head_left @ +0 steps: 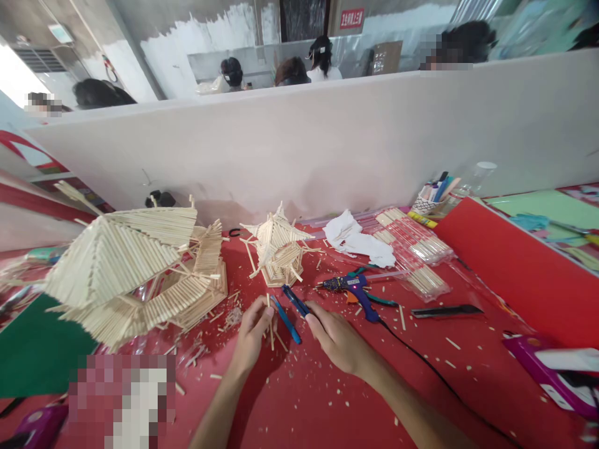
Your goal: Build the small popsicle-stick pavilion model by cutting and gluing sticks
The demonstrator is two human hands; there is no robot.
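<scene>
Pinching thin wooden stick (271, 329) in left hand (251, 327), fingers closed on it, low over red tabletop (327, 399). Right hand (334, 338) gripping blue-handled cutters (286, 319), fingers curled round one handle, other handle standing free; cutting end too small to tell. Small stick pavilion (277, 246) sitting at 12 o'clock from hands, glue gun (353, 288) at 2 o'clock, large stick house (135, 274) at 10 o'clock.

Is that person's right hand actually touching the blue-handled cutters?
Touching. The head view shows the right hand with its fingers wrapped on the end of one blue handle of the cutters, no gap between.
</scene>
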